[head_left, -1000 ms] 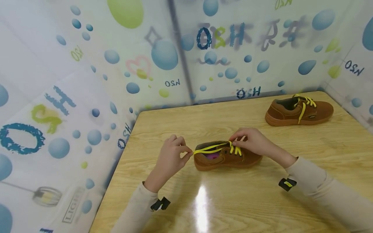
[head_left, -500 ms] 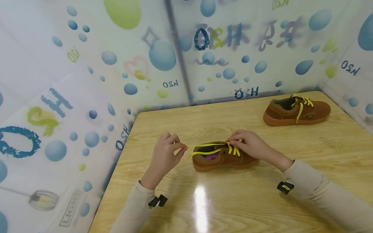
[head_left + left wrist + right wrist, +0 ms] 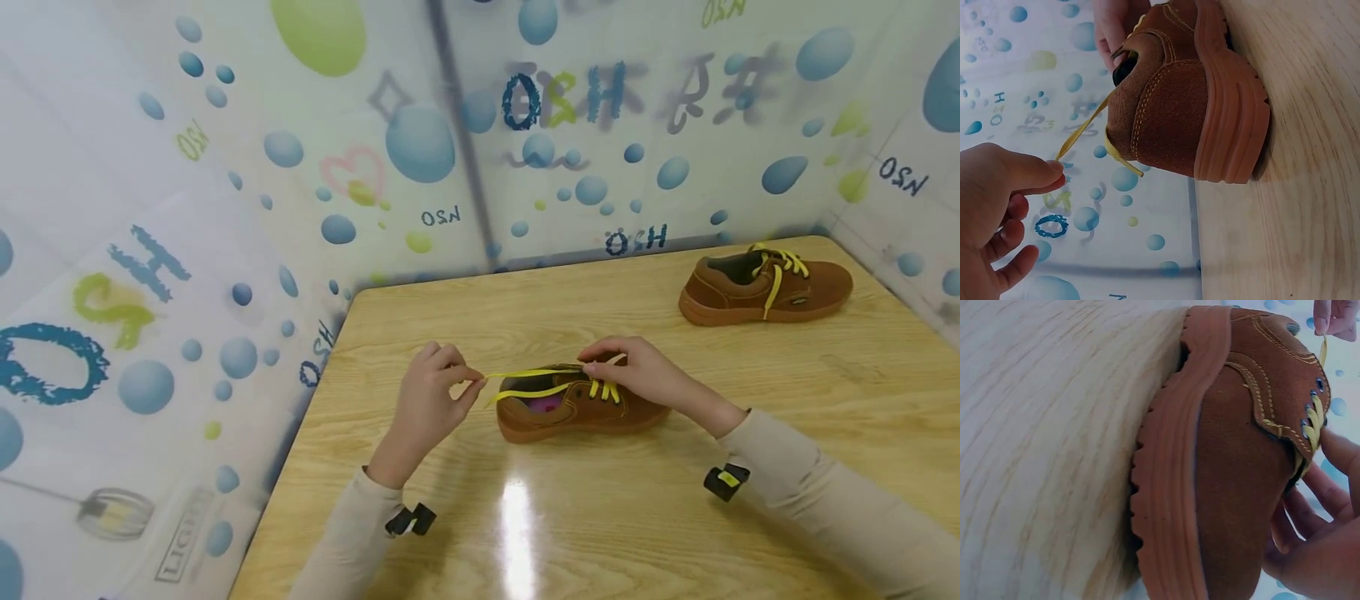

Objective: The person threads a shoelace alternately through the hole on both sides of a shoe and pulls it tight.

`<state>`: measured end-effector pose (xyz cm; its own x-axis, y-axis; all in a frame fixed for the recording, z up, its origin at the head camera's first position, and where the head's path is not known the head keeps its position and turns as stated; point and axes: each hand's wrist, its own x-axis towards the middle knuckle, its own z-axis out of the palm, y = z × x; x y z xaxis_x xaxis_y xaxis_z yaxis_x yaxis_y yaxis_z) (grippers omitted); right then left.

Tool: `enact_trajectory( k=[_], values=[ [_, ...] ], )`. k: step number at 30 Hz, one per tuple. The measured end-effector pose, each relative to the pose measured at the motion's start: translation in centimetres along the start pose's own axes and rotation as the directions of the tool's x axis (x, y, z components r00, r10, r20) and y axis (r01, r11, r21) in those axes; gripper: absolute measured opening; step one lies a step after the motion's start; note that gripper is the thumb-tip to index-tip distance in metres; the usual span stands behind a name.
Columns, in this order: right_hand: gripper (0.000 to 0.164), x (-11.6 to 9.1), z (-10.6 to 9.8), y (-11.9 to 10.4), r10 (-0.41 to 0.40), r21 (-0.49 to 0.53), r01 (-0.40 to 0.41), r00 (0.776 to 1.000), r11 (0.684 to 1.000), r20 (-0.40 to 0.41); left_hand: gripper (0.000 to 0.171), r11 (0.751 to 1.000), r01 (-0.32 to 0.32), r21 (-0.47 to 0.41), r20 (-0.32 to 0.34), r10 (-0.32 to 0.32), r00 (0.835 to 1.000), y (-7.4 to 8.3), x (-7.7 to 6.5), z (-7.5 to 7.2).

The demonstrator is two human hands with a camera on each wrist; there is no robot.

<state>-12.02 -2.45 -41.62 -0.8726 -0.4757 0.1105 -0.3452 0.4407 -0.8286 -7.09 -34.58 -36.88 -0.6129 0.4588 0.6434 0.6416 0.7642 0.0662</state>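
Observation:
A brown shoe (image 3: 585,417) with yellow laces lies sole-down on the table, toe to the right. Left of its heel, my left hand (image 3: 431,400) pinches the end of a yellow shoelace (image 3: 525,374) between thumb and index finger. That strand runs straight back to the eyelets. The other loose lace end (image 3: 1122,161) hangs over the heel in the left wrist view. My right hand (image 3: 637,371) holds the shoe at the top of the lacing. In the right wrist view its thumb (image 3: 1340,450) touches the laced front, while the other fingers reach along the far side, partly hidden.
A second brown shoe (image 3: 765,290), its yellow laces threaded, stands at the back right of the wooden table (image 3: 600,517). Printed walls (image 3: 420,242) rise behind the table and on both sides.
One of the two lace strands has left my left hand and now lies over the heel. The left hand has moved slightly left and up with the other strand; my right hand has shifted slightly left.

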Motion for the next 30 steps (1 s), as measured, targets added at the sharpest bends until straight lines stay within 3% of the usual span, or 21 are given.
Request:
enact_trajectory(
  k=[4,10,14,17,20,24,30],
  values=[
    [0.034,-0.1,-0.3,0.0,0.009,-0.009,-0.009,1.0,1.0,-0.006,0.008,0.999,-0.039,0.018,-0.036,0.04,0.999,-0.1,0.2,-0.4],
    [0.032,-1.0,-0.7,0.8,-0.028,-0.073,0.034,0.996,0.997,0.083,0.008,0.99,-0.136,0.028,-0.019,0.137,0.99,-0.3,0.0,-0.6],
    [0.045,-1.8,-0.9,1.2,-0.048,-0.104,0.063,0.99,0.993,0.136,0.008,0.988,-0.156,-0.003,-0.004,0.156,0.988,-0.5,-0.4,-0.5],
    [0.066,-2.1,-0.6,1.4,-0.053,-0.148,0.079,0.984,0.986,0.172,0.007,0.99,-0.11,-0.088,0.031,0.113,0.993,-0.5,-0.8,-0.5],
    [0.079,-2.2,-0.2,1.4,-0.054,-0.182,0.085,0.984,0.98,0.172,0.005,0.978,-0.019,-0.206,0.079,0.036,0.996,-0.1,-1.0,-0.4],
    [0.081,-2.3,0.1,1.5,-0.038,-0.187,0.067,0.988,0.98,0.152,0.008,0.954,0.078,-0.288,0.134,-0.04,0.99,0.4,-1.1,-0.3],
    [0.084,-2.2,0.2,1.7,-0.021,-0.174,0.049,0.987,0.983,0.16,0.012,0.93,0.158,-0.332,0.173,-0.105,0.979,0.7,-1.5,0.1]
  ],
)
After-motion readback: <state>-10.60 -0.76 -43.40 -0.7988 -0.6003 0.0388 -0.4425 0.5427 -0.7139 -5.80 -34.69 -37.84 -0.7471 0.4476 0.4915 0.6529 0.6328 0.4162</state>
